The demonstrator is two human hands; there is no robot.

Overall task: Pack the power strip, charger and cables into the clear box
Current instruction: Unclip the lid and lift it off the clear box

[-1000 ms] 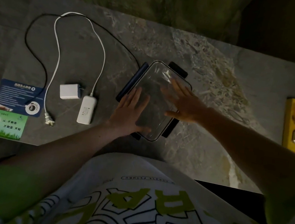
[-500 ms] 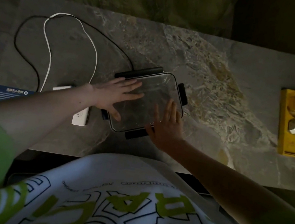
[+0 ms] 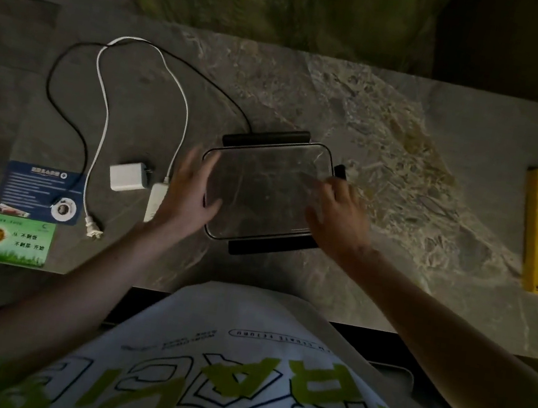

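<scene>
On dim marbled counter (image 3: 391, 255), clear box (image 3: 262, 189), white cable (image 3: 106, 118) (room dark)

Stone counter (image 3: 408, 137) bears clear box (image 3: 262, 189), charger (image 3: 124, 177), cables (image 3: 186, 119), cards (image 3: 14, 244).

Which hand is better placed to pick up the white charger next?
Left. The left hand is at the left edge of the clear box, nearest the charger; the right hand is across it.

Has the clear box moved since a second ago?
Yes. The clear box has turned: its long side ran roughly along the white power strip before, and now it lies across it.
</scene>
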